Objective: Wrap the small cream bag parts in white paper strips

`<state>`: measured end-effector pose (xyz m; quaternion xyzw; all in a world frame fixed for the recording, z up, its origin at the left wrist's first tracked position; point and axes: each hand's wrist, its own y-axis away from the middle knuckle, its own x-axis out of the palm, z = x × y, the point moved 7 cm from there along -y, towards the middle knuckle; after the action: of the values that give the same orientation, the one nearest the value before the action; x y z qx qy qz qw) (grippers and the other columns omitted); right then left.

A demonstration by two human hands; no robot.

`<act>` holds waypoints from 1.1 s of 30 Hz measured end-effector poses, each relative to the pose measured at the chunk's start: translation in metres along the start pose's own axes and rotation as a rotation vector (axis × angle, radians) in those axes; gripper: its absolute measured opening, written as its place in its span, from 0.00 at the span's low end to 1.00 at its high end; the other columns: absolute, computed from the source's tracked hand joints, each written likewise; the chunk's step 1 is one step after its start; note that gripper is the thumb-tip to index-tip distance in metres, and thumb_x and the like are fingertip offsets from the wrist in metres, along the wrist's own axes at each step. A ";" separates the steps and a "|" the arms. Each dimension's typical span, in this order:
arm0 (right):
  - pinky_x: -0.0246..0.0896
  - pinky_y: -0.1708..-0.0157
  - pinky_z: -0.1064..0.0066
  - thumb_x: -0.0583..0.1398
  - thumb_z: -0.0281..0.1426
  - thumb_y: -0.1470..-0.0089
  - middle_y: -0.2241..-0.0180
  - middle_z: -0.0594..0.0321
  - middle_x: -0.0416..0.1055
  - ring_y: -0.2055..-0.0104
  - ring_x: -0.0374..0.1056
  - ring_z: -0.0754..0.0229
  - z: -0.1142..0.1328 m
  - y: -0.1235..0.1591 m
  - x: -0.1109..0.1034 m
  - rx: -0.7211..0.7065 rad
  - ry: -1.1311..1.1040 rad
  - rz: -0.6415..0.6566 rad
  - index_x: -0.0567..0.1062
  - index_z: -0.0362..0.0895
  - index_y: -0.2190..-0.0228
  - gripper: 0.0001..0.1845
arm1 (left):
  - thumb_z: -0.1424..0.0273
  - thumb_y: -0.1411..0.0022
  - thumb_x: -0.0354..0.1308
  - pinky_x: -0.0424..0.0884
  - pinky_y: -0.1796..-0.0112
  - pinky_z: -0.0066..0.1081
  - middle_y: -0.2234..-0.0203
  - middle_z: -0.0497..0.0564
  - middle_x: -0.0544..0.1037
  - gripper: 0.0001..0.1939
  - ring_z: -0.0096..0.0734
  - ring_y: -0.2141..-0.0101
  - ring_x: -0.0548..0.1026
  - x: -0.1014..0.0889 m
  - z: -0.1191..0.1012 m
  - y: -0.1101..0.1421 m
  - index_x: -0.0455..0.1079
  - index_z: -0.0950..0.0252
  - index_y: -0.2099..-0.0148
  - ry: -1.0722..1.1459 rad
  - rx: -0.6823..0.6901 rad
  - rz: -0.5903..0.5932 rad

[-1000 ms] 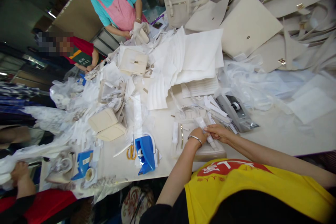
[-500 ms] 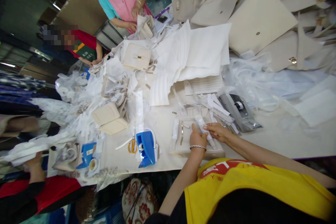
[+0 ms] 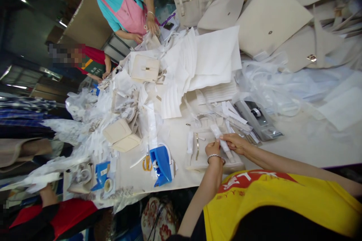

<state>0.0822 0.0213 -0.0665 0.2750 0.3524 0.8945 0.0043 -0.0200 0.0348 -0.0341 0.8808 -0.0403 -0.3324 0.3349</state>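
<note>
A cream handbag (image 3: 203, 162) lies flat on the table in front of me, its gold zipper facing up. Across it runs a bag strap (image 3: 216, 131) wrapped in whitish translucent material. My left hand (image 3: 213, 150), with a bracelet at the wrist, is closed with its fingertips on the wrapped strap. From the other side my right hand (image 3: 234, 143) pinches the same strap, thumb and fingers together. Part of the strap is hidden under the fingers.
Left of the bag are a blue tape dispenser (image 3: 162, 167) and orange-handled scissors (image 3: 146, 162). White foam sheets (image 3: 213, 54) are stacked beyond it. Cream bags (image 3: 273, 19) pile up at the back right. A grey plastic-covered item (image 3: 257, 118) lies right. Co-workers stand around the table.
My left hand has shifted slightly down along the strap, its thumb no longer raised. My right hand stays on the strap. The view has turned slightly.
</note>
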 end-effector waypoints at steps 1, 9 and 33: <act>0.30 0.89 0.77 0.62 0.44 0.67 0.93 0.75 0.46 0.90 0.39 0.74 0.001 0.000 0.000 0.002 -0.006 -0.007 0.61 0.42 0.83 0.20 | 0.63 0.44 0.47 0.65 0.73 0.26 0.77 0.52 0.74 0.16 0.27 0.74 0.69 -0.002 -0.002 0.001 0.68 0.69 0.74 -0.038 -0.005 -0.025; 0.32 0.90 0.79 0.63 0.44 0.69 0.93 0.73 0.51 0.91 0.42 0.74 0.020 0.001 -0.006 0.003 0.256 -0.072 0.67 0.39 0.82 0.21 | 0.65 0.41 0.39 0.63 0.66 0.30 0.70 0.55 0.75 0.18 0.33 0.67 0.71 -0.019 -0.039 0.022 0.70 0.65 0.64 -0.662 0.277 -0.223; 0.42 0.91 0.83 0.61 0.31 0.55 0.92 0.67 0.57 0.90 0.49 0.73 0.019 -0.003 -0.009 0.262 0.340 0.055 0.70 0.37 0.83 0.11 | 0.69 0.40 0.40 0.62 0.67 0.29 0.69 0.56 0.72 0.14 0.34 0.66 0.69 0.001 -0.048 0.034 0.64 0.68 0.59 -0.720 0.430 -0.193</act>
<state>0.0990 0.0337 -0.0612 0.1277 0.4535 0.8745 -0.1152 0.0154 0.0349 0.0128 0.7580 -0.1403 -0.6325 0.0756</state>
